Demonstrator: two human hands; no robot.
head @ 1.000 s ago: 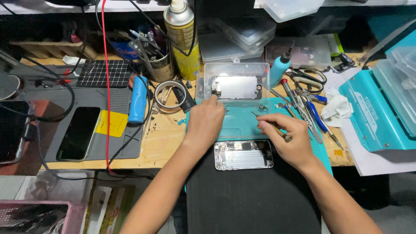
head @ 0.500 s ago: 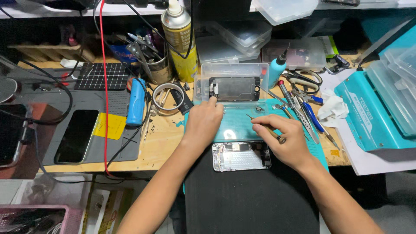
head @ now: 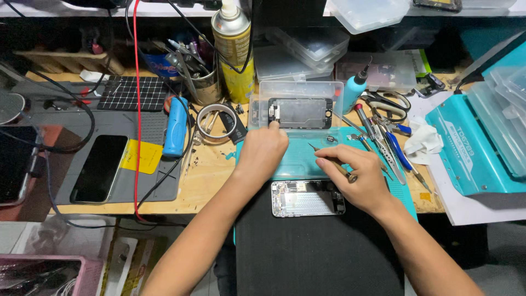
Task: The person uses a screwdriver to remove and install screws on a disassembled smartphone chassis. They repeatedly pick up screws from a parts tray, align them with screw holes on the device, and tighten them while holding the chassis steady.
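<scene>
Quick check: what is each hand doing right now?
Left hand: fingertips on the phone screen part in the clear tray.
Right hand: closed on a small screwdriver.

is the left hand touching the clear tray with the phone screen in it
Touching: in the head view the left hand has its fingertips on the front edge of the clear tray, no gap showing.

A cluttered wooden worktop (head: pixel 208 181) runs across the view, its back edge in deep shadow. Even overhead light falls on it. Below, a pale floor (head: pixel 33 235) carries a pink basket (head: pixel 49 274).
</scene>
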